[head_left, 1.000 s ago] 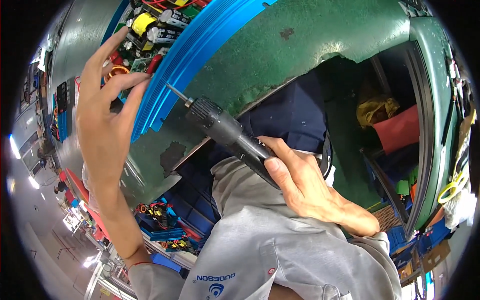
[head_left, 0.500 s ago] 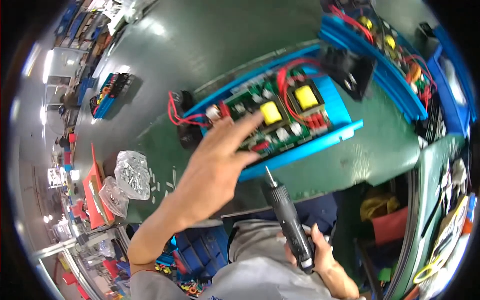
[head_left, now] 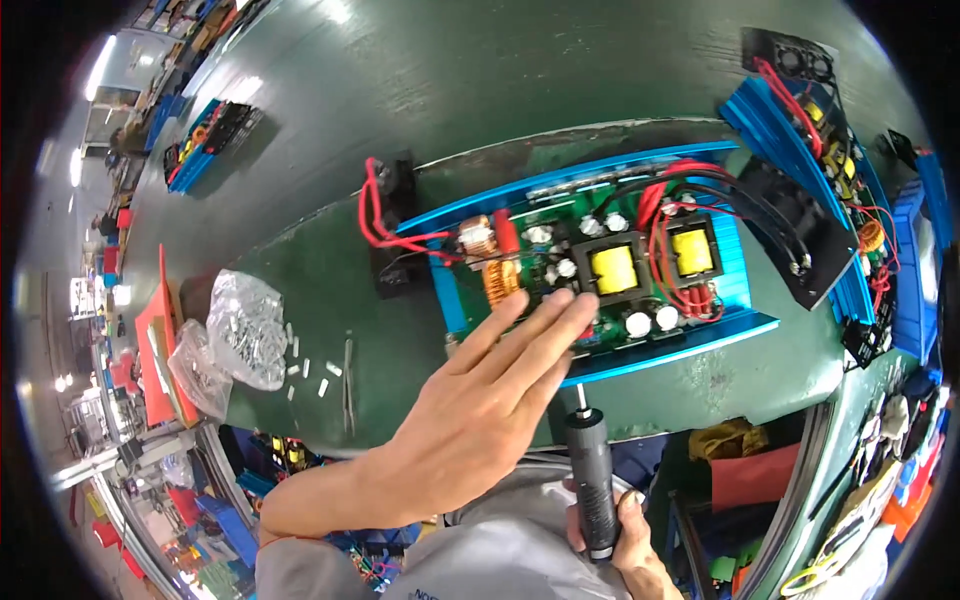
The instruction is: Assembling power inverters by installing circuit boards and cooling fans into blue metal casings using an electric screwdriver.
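Note:
An open blue metal housing (head_left: pixel 690 345) lies before me, with a green circuit board (head_left: pixel 570 237) inside bearing yellow-wrapped transformers (head_left: pixel 614 269), copper coils and capacitors. My left hand (head_left: pixel 470 425) stretches over the near left part of the board, its fingers extended and fingertips among the components; whether they press is unclear. Wrapped in my right hand (head_left: pixel 632 540) is a black electric screwdriver (head_left: pixel 593 470), held upright. Its bit meets the outer face of the housing's near wall; the exact contact spot is too small to make out.
Red wires run to a black end panel (head_left: pixel 392 230) at left; another black panel (head_left: pixel 795 230) hangs on wires at right. Further right stands a second blue housing (head_left: pixel 785 130). Plastic bags (head_left: pixel 246 330), small white pieces and tweezers (head_left: pixel 348 385) lie left. Another unit (head_left: pixel 210 140) sits far left.
The screwdriver's bit has come up against the housing's near wall, from a short gap away. My left hand has lowered toward me, fingers now flatter over the board. The whole view has shifted.

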Demonstrator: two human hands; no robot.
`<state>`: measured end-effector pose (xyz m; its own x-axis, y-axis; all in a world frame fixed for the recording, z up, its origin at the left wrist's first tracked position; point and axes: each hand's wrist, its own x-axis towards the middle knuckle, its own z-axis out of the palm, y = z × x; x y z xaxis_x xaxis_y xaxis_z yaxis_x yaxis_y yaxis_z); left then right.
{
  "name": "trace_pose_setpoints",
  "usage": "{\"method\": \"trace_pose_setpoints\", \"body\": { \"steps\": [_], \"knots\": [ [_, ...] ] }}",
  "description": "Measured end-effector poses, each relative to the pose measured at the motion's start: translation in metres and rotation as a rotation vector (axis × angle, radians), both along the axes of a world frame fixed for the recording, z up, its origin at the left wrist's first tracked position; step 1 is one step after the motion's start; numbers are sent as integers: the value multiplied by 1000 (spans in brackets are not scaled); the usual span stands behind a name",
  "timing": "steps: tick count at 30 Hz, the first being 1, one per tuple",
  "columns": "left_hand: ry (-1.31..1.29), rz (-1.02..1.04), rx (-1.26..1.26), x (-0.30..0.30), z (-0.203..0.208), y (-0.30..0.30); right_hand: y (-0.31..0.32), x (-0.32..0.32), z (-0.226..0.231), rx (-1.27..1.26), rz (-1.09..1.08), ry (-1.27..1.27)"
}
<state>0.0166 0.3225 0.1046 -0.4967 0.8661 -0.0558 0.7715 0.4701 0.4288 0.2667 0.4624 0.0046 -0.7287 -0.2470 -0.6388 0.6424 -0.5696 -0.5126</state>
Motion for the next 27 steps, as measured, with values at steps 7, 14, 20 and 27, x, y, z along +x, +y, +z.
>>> {"method": "trace_pose_setpoints", "body": {
  "steps": [7, 14, 20, 27],
  "knots": [
    [204, -7, 93, 6, -16, -2, -2, 3, -3, 41, -180, 16],
    [412, 657, 188, 2, -12, -120, 8, 43, -22, 471, -268, 73],
    [284, 1183, 92, -12, -63, -227, 1, 41, -25, 500, -312, 9],
    [61, 1083, -80, -40, -50, -274, -6, 22, -7, 700, -49, 79]
  ]
}}
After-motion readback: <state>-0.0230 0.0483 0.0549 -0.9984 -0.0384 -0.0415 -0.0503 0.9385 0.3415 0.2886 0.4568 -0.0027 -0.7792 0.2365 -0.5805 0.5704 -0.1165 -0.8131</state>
